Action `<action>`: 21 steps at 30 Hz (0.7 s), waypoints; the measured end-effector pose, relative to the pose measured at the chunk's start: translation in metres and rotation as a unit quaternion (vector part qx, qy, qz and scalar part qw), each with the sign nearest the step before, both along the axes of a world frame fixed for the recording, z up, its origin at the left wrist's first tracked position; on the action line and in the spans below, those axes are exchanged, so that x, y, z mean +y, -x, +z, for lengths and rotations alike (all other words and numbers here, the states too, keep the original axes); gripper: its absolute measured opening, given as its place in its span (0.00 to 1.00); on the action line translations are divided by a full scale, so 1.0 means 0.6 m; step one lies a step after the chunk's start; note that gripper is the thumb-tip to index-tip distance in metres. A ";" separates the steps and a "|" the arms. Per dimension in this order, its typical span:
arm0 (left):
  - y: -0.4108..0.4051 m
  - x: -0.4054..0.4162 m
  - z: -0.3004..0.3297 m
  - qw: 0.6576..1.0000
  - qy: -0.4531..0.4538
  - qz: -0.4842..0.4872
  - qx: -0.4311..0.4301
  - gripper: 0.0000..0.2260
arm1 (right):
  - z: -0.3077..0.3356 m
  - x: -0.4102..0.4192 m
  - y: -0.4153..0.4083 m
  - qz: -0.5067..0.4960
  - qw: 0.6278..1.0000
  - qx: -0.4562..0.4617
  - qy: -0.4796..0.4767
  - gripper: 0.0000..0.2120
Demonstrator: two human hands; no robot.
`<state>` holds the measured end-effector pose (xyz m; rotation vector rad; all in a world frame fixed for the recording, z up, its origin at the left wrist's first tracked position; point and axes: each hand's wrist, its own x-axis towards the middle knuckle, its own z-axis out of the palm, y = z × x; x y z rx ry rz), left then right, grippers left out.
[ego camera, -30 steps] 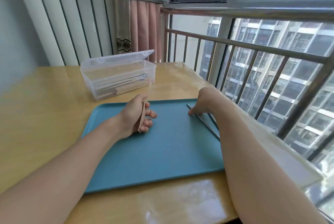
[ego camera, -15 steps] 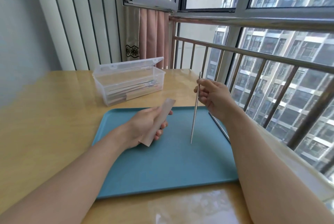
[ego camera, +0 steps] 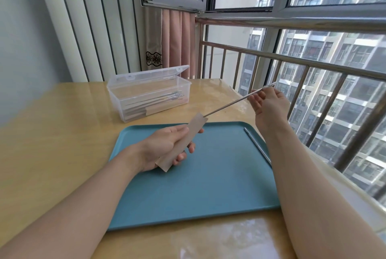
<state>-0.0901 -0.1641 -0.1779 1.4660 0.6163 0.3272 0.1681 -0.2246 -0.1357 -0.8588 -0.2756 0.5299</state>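
My left hand (ego camera: 167, 147) holds a brown paper sleeve (ego camera: 182, 142) above the blue tray (ego camera: 208, 196), its open end pointing up and right. My right hand (ego camera: 268, 102) pinches the far end of a thin metal chopstick (ego camera: 231, 104). The chopstick slants down to the left, and its tip meets the mouth of the sleeve. A second metal chopstick (ego camera: 256, 145) lies along the tray's right rim, partly hidden by my right forearm.
An open clear plastic box (ego camera: 149, 95) with several sleeved chopsticks stands on the wooden table (ego camera: 52, 133) behind the tray. A metal railing (ego camera: 313, 66) and windows run along the right side. A pink curtain (ego camera: 177, 45) hangs at the back.
My right hand lifted one chopstick from the tray's right rim, swung it from upright to slanted, and brought its tip to the sleeve. My left hand raised and turned the sleeve.
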 end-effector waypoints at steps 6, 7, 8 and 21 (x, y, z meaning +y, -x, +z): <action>-0.002 0.003 -0.001 1.000 -0.006 -0.010 -0.006 0.16 | -0.004 0.003 0.004 0.015 1.000 -0.010 0.000 0.05; -0.001 0.003 -0.002 1.000 -0.007 -0.011 -0.004 0.16 | -0.005 0.003 0.003 0.019 1.000 -0.010 -0.001 0.05; 0.000 0.003 -0.002 1.000 -0.009 -0.012 -0.004 0.16 | -0.005 0.003 0.003 0.024 1.000 -0.012 0.000 0.04; -0.002 0.002 -0.002 1.000 -0.010 0.001 0.012 0.17 | -0.015 0.013 0.021 0.106 0.969 -0.193 0.112 0.13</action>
